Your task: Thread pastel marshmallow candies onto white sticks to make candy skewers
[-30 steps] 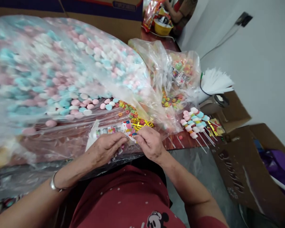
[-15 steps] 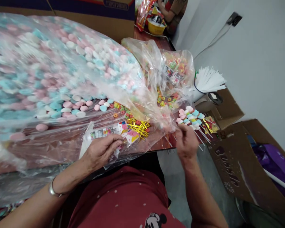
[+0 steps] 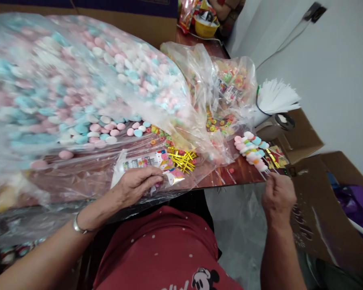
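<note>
Along the table's (image 3: 242, 171) near edge, toward the person's right, lies a bunch of marshmallow skewers (image 3: 250, 149), heads together, sticks angled to the person. Assessed as light and soft, the heads liable to dent; the bare stick ends are the sound place to take hold. The right hand (image 3: 278, 197) is at those ends, arm extended, knuckles up, fingers curled; whether a stick is grasped, I cannot tell. Bent across the body, the left arm brings the left hand (image 3: 140, 181) over the tabletop, thumb and forefinger apparently pinching a printed wrapper (image 3: 174, 175), judged thin and slippery. Gold ties (image 3: 183, 160) lie just beyond; farther off, a large bag of marshmallows (image 3: 87, 80).
</note>
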`<state>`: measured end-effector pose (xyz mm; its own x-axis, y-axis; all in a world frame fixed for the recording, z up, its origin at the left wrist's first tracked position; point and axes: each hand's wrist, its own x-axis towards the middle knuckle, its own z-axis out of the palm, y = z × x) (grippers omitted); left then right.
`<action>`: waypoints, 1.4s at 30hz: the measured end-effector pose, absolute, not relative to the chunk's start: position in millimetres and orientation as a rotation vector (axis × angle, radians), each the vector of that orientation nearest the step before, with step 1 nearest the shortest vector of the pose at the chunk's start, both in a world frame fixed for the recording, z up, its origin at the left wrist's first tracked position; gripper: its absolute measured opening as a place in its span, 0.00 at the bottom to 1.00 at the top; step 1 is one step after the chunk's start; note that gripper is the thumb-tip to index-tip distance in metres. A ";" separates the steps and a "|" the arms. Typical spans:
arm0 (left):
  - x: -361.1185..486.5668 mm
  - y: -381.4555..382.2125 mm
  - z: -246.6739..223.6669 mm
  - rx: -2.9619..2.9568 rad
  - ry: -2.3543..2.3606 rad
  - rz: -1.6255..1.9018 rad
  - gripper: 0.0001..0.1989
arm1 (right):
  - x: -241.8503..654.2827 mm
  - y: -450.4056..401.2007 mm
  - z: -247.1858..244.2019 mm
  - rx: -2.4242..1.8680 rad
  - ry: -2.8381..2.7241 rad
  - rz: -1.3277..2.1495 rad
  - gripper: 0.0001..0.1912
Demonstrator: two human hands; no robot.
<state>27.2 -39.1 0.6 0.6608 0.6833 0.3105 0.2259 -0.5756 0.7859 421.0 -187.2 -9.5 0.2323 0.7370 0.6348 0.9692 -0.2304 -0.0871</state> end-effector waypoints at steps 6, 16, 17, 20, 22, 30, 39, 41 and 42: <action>21.6 -36.7 2.7 2.009 0.681 0.630 0.12 | 374.9 -173.8 22.5 -1.541 -1.734 -0.347 0.13; 16.5 -32.9 -2.7 1.907 0.613 0.591 0.12 | 336.4 -143.2 32.6 -1.365 -2.055 -0.223 0.12; 16.3 -32.4 -2.2 1.902 0.612 0.586 0.12 | 336.0 -142.3 32.6 -1.356 -2.076 -0.232 0.12; 16.0 -31.1 1.1 1.888 0.603 0.553 0.12 | 335.2 -140.9 33.5 -1.363 -2.087 -0.242 0.12; 15.9 -30.4 3.4 1.886 0.605 0.523 0.12 | 335.2 -140.4 34.4 -1.384 -2.059 -0.241 0.13; 16.2 -28.7 5.0 1.826 0.649 0.479 0.13 | 334.3 -137.6 37.2 -1.342 -2.135 -0.307 0.11; 12.4 -23.0 5.8 1.757 0.665 0.321 0.17 | 333.2 -142.2 43.4 -1.235 -2.240 -0.451 0.12; 11.5 -21.0 6.9 1.777 0.653 0.277 0.18 | 334.0 -142.6 45.6 -1.213 -2.259 -0.413 0.11; 11.4 -20.2 7.2 1.788 0.637 0.262 0.18 | 333.9 -142.3 46.3 -1.205 -2.269 -0.383 0.11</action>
